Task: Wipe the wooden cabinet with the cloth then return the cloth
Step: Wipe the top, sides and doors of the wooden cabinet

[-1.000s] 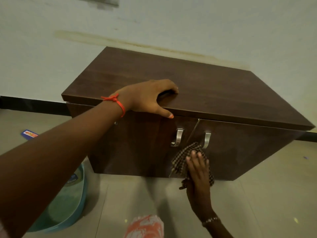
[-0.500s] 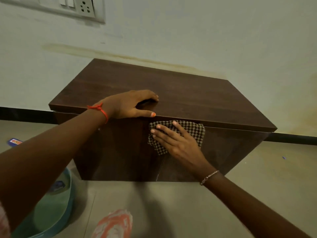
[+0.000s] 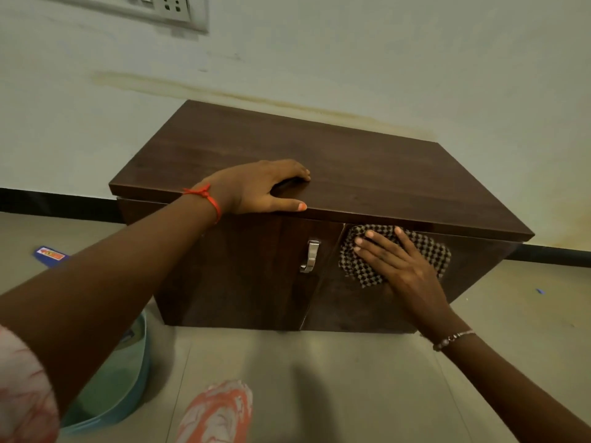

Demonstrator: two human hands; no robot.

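A low dark wooden cabinet (image 3: 367,174) with two front doors stands against the wall. My left hand (image 3: 259,187) rests on its top near the front edge, fingers curled, thumb along the edge, holding nothing. My right hand (image 3: 399,263) presses a black-and-white checked cloth (image 3: 428,251) flat against the upper part of the right door, just under the top board. One silver handle (image 3: 310,255) shows on the left door; the right door's handle is hidden behind the cloth and hand.
A teal plastic basin (image 3: 112,388) sits on the tiled floor at lower left. A small blue and orange packet (image 3: 51,254) lies on the floor left of the cabinet. A switch and socket plate (image 3: 166,8) is on the wall above. My knee in orange-patterned fabric (image 3: 217,414) is at the bottom.
My right hand slid the cloth up from the lower door area to under the top edge, then right onto the right door. My left hand stayed on the top.
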